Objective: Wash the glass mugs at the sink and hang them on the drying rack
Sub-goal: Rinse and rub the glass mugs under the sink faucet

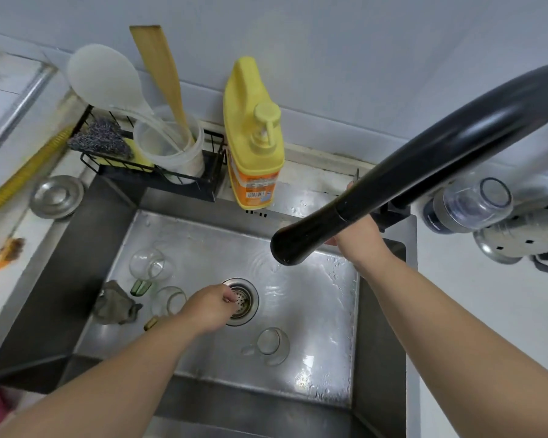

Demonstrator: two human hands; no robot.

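Three glass mugs lie in the steel sink (314, 314): one with a green handle (147, 267) at the left, one with an amber handle (168, 303) just below it, and a clear one (271, 346) near the front. My left hand (211, 308) hovers by the drain strainer (242, 301), fingers curled with nothing in them. My right hand (358, 235) reaches behind the black faucet spout (393, 184); its fingers are hidden. Another glass mug (475, 202) hangs upside down on the drying rack (525, 229) at the right.
A yellow soap pump bottle (253, 137) stands behind the sink. A black wire caddy (152, 165) holds a steel scrubber, sponge and utensil cup. A grey rag (114, 306) lies in the sink's left corner. A steel lid (57, 196) rests on the left counter.
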